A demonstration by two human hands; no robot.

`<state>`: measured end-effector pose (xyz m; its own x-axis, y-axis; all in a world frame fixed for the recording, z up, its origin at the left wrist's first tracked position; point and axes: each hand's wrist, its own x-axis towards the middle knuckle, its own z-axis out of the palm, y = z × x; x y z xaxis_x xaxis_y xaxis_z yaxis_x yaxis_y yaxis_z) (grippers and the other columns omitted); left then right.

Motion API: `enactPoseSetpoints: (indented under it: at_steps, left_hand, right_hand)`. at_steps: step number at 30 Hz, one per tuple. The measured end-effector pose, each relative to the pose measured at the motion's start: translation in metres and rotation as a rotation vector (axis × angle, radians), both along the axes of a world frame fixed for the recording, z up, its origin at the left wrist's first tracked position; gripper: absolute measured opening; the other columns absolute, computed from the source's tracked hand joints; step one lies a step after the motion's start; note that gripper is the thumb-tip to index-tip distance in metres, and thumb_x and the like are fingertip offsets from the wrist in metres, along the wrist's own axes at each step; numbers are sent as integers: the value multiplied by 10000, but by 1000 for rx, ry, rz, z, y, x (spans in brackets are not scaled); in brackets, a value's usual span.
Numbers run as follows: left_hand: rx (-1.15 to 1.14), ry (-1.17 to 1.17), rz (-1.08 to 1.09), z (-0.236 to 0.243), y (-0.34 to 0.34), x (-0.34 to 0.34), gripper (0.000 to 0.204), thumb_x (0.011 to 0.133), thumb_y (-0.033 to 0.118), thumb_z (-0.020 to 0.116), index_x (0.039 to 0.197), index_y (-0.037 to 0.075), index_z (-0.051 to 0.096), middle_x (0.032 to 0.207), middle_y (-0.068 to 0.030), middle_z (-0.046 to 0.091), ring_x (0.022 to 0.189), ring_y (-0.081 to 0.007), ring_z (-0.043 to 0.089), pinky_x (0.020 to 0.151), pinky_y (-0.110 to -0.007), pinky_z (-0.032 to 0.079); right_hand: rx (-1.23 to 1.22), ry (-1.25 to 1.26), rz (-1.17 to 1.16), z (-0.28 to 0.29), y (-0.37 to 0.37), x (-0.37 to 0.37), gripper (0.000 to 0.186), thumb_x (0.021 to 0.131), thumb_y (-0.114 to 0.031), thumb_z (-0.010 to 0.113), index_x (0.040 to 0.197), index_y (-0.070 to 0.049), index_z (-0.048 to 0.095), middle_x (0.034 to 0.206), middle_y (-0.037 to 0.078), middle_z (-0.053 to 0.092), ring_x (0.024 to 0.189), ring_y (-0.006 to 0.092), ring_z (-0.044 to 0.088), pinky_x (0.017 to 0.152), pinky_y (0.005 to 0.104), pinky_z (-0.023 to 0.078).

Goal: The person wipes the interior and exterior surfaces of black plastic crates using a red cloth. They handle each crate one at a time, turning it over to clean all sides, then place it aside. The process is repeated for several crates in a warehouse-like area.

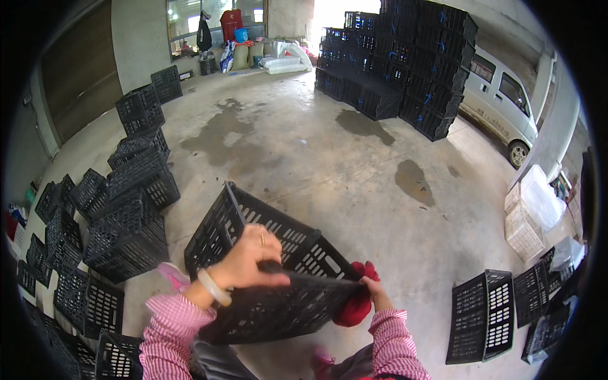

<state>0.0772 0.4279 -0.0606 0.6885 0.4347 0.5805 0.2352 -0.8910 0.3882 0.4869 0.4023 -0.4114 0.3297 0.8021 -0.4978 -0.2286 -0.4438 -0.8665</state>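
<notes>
A black slotted plastic crate (pixel 297 237), tilted with its opening upward, is held in front of my body above the concrete floor. My left hand (pixel 253 259), with a ring and a pale bangle, is closed over the crate's near rim. At the crate's right corner, my right hand (pixel 377 290) is closed on a bunched red cloth (pixel 353 308). The cloth shows on both sides of the crate's rim; part of the right hand's grip is hidden behind it.
Black crates (pixel 130 234) stand in rows at left. More black crates (pixel 481 316) are at lower right, near white baskets (pixel 524 221). A tall crate stack (pixel 430 69) stands far right beside a van (pixel 500 95). Sacks (pixel 240 56) lie by the back wall. Wet patches (pixel 415 182) mark the floor.
</notes>
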Motion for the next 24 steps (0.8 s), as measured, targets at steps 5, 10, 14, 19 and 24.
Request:
enactPoseSetpoints:
  at_steps: [5, 10, 14, 19, 24]
  left_hand:
    - [-55, -98, 182, -19, 63, -24, 292, 630, 263, 792, 737, 69, 602, 858, -30, 597, 866, -242, 515, 839, -347, 365]
    - [67, 121, 643, -108, 75, -83, 300, 680, 194, 742, 941, 110, 619, 1101, -92, 550, 1002, -307, 493, 903, -406, 382]
    - [-214, 176, 860, -187, 41, -99, 323, 688, 155, 706, 994, 123, 607, 1116, -128, 540, 1042, -348, 485, 905, -425, 397]
    - [-261, 204, 643, -233, -25, -37, 341, 717, 204, 678, 1035, 113, 595, 1155, -117, 538, 1055, -324, 491, 905, -421, 402]
    - [-227, 117, 437, -247, -36, 90, 365, 744, 255, 652, 1059, 81, 589, 1148, -107, 553, 1073, -311, 495, 885, -411, 401]
  right_hand:
    - [-67, -257, -278, 90, 20, 35, 318, 628, -130, 647, 925, -22, 612, 788, 38, 590, 639, 182, 545, 544, 334, 445]
    - [310, -464, -370, 106, 9, 10, 530, 606, -299, 697, 1028, 3, 587, 832, 79, 620, 689, 203, 594, 588, 353, 481]
    - [-193, -781, -268, 46, -26, -42, 832, 578, -394, 715, 1263, 0, 458, 1288, 201, 471, 1224, 359, 396, 1017, 411, 329]
    - [-140, -297, -226, 18, -61, -78, 718, 660, -300, 785, 1209, 60, 494, 1220, 140, 525, 1082, 249, 529, 900, 358, 440]
    - [240, 65, -212, 36, -97, -90, 678, 686, -184, 788, 1255, -9, 463, 1195, 109, 549, 1065, 228, 538, 927, 345, 417]
